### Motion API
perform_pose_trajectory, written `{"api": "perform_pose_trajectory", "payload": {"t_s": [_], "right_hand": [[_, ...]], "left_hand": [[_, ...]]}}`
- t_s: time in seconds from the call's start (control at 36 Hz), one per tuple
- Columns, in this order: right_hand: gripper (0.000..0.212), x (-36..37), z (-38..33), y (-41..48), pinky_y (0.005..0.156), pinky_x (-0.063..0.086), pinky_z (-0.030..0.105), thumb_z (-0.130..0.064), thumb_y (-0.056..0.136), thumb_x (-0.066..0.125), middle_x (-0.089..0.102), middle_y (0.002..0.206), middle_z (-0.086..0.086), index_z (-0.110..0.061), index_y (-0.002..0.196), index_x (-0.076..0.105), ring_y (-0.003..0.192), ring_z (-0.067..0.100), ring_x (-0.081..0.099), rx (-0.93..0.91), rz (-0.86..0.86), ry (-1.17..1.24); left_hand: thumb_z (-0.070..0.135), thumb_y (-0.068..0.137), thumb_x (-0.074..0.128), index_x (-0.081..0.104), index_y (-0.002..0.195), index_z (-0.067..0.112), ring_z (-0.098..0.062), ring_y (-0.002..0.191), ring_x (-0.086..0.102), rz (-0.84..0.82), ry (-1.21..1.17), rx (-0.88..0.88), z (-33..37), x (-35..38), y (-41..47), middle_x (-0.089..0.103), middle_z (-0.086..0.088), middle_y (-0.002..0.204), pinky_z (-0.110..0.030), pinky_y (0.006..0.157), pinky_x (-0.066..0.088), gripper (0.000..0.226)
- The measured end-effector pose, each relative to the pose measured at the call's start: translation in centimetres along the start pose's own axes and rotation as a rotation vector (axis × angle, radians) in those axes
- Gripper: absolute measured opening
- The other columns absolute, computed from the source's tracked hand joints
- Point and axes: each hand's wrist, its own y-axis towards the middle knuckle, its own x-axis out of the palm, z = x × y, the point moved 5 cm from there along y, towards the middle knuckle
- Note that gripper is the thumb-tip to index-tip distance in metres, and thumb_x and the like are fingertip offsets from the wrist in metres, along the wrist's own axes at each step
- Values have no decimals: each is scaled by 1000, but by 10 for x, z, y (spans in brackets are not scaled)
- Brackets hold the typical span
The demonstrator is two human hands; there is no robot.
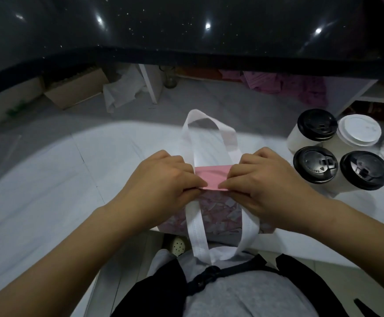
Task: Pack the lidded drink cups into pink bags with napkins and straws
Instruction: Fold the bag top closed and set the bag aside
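Pinching pink bag rim — left hand grip, right hand grip — bag interior hidden.

Bag: plain pink inside, outside mottled with pale lilac and white shards. Its handles are white. At right, the pale cups carry three black lids and one white lid. The desk is white, and the counter at top is black with white specks.

Four lidded cups are bunched up at 3 o'clock of the bag, so the easy way in is the bare tabletop round 9 o'clock.
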Motion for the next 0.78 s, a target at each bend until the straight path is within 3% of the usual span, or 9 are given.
{"api": "perform_pose_trajectory", "payload": {"t_s": [0.11, 0.19, 0.25, 0.33, 0.5, 0.64, 0.78], "right_hand": [[37, -4, 10, -1, 68, 40, 34, -43, 90, 45, 71, 82, -17, -29, 92, 78, 75, 17, 58, 17, 5, 25], [33, -13, 25, -10, 72, 42, 36, -46, 90, 52, 73, 96, -17, -28, 100, 78, 82, 13, 56, 42, 18, 80], [32, -21, 35, -21, 78, 42, 35, -43, 90, 58, 70, 105, -10, -22, 104, 77, 86, 15, 55, 43, 73, 158], [37, -31, 53, -39, 83, 45, 33, -45, 88, 60, 63, 112, -3, -17, 108, 76, 92, 17, 55, 122, 100, 224], [40, -27, 72, -67, 86, 45, 26, -51, 85, 59, 64, 105, -14, -26, 110, 75, 98, 12, 59, 277, 94, 266], [36, -25, 76, -68, 77, 43, 17, -46, 83, 57, 67, 91, -16, -21, 98, 79, 86, 8, 59, 332, 182, 312], [30, -27, 77, -62, 65, 44, 28, -36, 84, 63, 68, 74, -4, -14, 94, 80, 73, 14, 57, 300, 256, 320]], "left_hand": [[42, 84, 68, 80, 91, 29, -13, 62, 61, 12, -68, -70, -10, -7, -2, 73, 12, 73, -20, 54, 37, 19], [51, 90, 56, 79, 100, 30, -9, 67, 57, -33, -166, -137, -31, -17, -10, 73, 13, 77, -24, 55, 47, 33], [52, 83, 49, 78, 104, 28, -6, 70, 56, -50, -212, -170, -46, -22, -18, 73, 14, 83, -22, 59, 48, 43], [51, 78, 54, 77, 106, 29, -8, 76, 63, -35, -259, -244, -64, -26, -30, 71, 15, 88, -28, 64, 56, 42], [56, 71, 62, 63, 105, 53, -3, 93, 62, -71, -373, -335, -78, -21, -41, 66, 28, 100, -22, 74, 49, 34], [42, 72, 66, 66, 92, 54, 1, 88, 65, -11, -450, -362, -84, -19, -46, 71, 28, 87, -25, 70, 51, 22], [40, 76, 64, 63, 92, 52, 2, 87, 65, 84, -430, -342, -82, -18, -44, 66, 33, 97, -20, 69, 50, 20]]}}
